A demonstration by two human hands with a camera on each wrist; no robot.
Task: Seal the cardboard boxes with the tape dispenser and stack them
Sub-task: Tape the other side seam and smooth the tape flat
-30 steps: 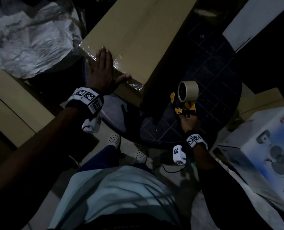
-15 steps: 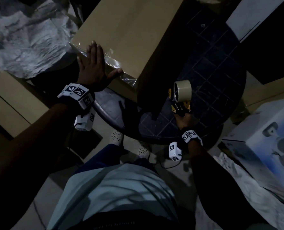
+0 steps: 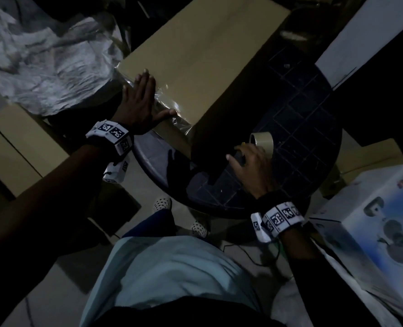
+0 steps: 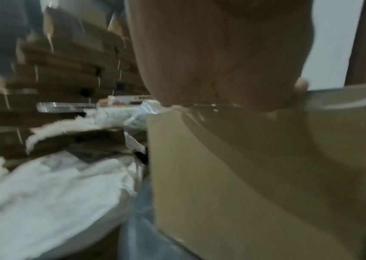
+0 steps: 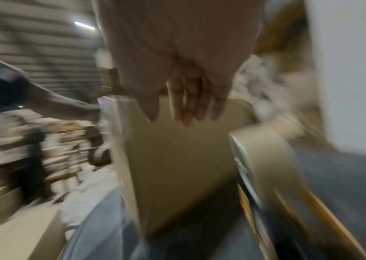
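My left hand (image 3: 140, 107) lay flat on the cardboard box (image 3: 202, 64), fingers straight and together, thumb spread along the near edge, pressing the clear tape (image 3: 169, 103) that wrapped that edge; nothing was grasped in it. The box stood on the dark round table (image 3: 301, 128), filling the 11-to-12 o'clock part of my view; its near end was at about 10 o'clock from the table's middle. My right hand (image 3: 251, 166) hovered over the table at 3 o'clock from the left hand, fingers loose and spread, released, holding nothing; the wrist view showed the fingers (image 5: 188, 105) hanging straight, though blurred. The tape dispenser (image 3: 261, 140) sat on the table just beyond those fingertips, at 12 o'clock from the hand, its roll upright; whether fingertips touched it I could not tell. Crumpled white paper (image 3: 42, 64) lay at 9 o'clock of the box; a printed fan carton (image 3: 379, 223) at 4 o'clock, off the table.
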